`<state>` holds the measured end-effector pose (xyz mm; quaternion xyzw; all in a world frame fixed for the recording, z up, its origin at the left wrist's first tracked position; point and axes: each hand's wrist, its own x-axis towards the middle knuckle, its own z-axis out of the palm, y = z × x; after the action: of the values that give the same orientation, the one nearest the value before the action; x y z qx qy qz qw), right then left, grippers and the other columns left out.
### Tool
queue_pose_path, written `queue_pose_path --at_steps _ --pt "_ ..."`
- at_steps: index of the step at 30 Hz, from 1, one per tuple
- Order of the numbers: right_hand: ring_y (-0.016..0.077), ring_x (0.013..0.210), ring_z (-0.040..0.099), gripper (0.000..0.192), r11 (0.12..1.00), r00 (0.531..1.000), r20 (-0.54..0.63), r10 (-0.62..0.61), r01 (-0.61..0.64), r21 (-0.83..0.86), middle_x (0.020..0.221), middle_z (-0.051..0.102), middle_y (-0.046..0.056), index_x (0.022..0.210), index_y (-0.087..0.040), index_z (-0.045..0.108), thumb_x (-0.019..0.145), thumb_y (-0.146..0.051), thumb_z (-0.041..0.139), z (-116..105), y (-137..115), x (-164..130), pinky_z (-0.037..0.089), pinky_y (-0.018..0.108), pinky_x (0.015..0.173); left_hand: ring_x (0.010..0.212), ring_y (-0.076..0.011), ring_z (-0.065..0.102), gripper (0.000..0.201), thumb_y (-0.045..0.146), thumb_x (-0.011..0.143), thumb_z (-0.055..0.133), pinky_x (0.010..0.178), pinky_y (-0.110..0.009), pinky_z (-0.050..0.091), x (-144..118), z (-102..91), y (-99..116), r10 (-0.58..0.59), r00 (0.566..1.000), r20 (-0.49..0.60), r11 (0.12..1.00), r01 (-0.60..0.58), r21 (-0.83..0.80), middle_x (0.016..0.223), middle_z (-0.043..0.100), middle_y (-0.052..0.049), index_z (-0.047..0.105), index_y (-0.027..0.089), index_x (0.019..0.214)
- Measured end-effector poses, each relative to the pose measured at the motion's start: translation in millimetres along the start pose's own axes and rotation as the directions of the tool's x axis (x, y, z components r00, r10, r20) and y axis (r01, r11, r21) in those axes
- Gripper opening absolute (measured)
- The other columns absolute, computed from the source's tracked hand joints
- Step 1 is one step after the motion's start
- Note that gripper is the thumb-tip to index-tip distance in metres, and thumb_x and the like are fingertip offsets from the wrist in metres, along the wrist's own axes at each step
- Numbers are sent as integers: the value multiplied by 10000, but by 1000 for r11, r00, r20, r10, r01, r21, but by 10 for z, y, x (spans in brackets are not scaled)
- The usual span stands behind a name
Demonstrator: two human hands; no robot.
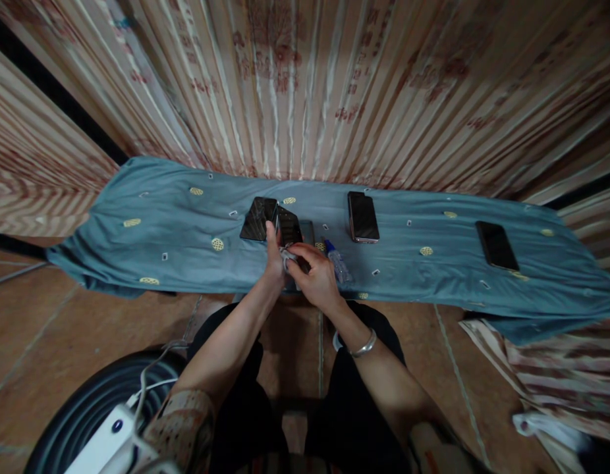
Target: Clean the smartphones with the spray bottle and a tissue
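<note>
My left hand (pixel 274 255) grips a dark smartphone (pixel 290 225) by its side, thumb up along the edge. The phone is tilted above the cloth-covered surface. My right hand (pixel 315 273) is closed on a small grey cloth (pixel 287 255) and presses it at the phone's lower end. Just left of the held phone lies another black phone (pixel 258 218) with reflections on its glass. A clear bottle with a blue cap (pixel 338 263) lies beside my right hand. Partly hidden behind my hands is a flat dark rectangular thing (pixel 306 232).
A teal patterned cloth (pixel 186 253) covers the long narrow surface. Further right lie what looks like stacked phones (pixel 363 217) and a single black phone (pixel 497 245). A pleated curtain (pixel 309 99) hangs behind. At lower left, a white device with cables (pixel 100 441) rests on a round black stool (pixel 62 421).
</note>
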<state>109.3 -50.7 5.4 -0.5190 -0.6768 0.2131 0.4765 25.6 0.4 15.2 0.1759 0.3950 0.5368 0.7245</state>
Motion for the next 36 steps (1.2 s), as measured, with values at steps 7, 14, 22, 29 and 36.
queue_pose_path --at_steps 7,14,22,29,36 --pt "200 1036 673 173 1000 997 -77 -3 2 -15 1063 743 54 967 -219 706 836 -188 598 -2 83 91 520 350 964 924 -223 686 473 587 908 458 807 -325 567 -9 55 -103 0 1000 -10 996 -1 -91 766 702 -62 683 197 766" --pt "202 1054 663 177 996 990 -139 -2 -11 -88 1086 735 58 1006 -218 699 881 -206 575 -34 196 186 508 347 972 1013 -181 673 421 496 946 467 917 -285 524 -37 88 -286 22 1000 -18 991 -24 -130 848 710 -41 672 149 823" --pt "217 1152 623 283 982 990 -130 -46 21 -188 1212 699 87 1160 -207 678 963 -266 483 -72 357 251 456 392 1064 1225 -190 594 440 405 1007 358 1071 -302 442 -124 152 -300 -45 997 63 985 55 -161 1117 717 -67 660 145 1196" --pt "230 1243 560 377 960 992 -87 -96 69 -272 1311 639 123 1274 -178 625 979 -204 392 -82 479 281 403 448 1119 1188 -238 624 537 507 998 308 1036 -354 479 -176 166 -203 -174 976 131 970 193 -148 1134 727 -73 633 191 1287" --pt "227 1220 556 432 953 988 27 -155 157 -257 1331 633 71 1287 -229 632 936 -138 398 -84 393 211 433 453 1104 1056 -235 680 579 560 982 312 944 -340 528 -118 83 -119 -163 982 94 976 174 -128 977 742 -85 689 144 1123"
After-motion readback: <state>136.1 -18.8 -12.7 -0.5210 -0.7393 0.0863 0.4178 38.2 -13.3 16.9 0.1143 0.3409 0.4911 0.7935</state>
